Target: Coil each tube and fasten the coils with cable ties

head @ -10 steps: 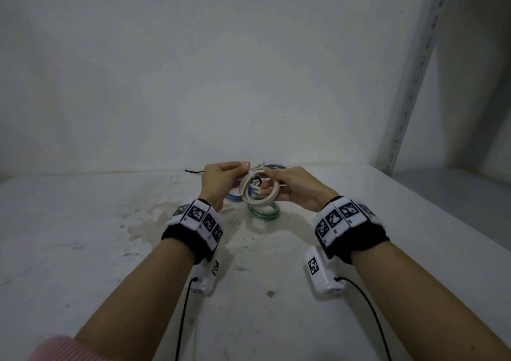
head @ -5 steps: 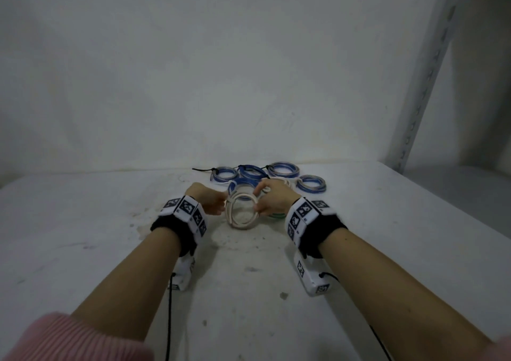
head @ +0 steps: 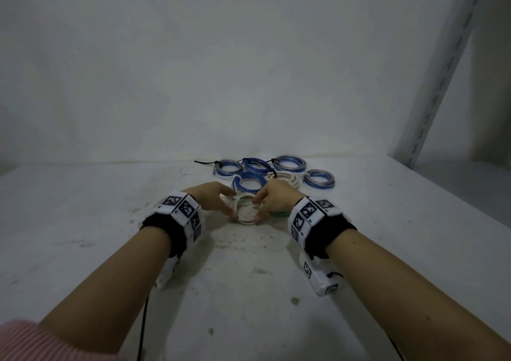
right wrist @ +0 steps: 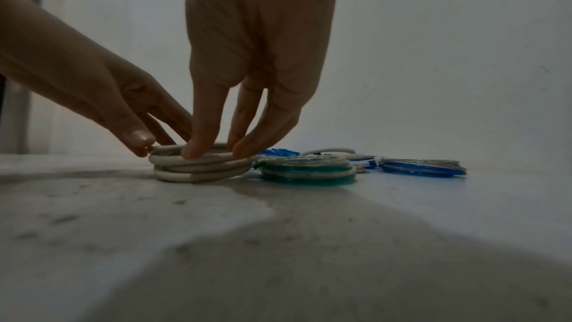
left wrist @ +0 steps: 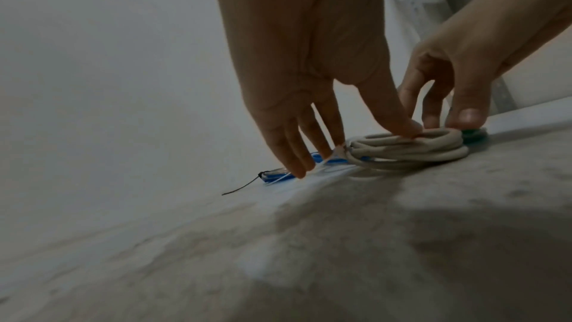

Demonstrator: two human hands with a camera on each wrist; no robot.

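White coil flat on surface, green coil just beside. My left hand and right hand: fingers straight, pressing top. Tube looks light, springy; I'd hold rim both sides.

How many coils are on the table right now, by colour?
Blue coils: 5
Beige coils: 2, one under both hands, one behind the right hand
Green coils: 1
Total: 8
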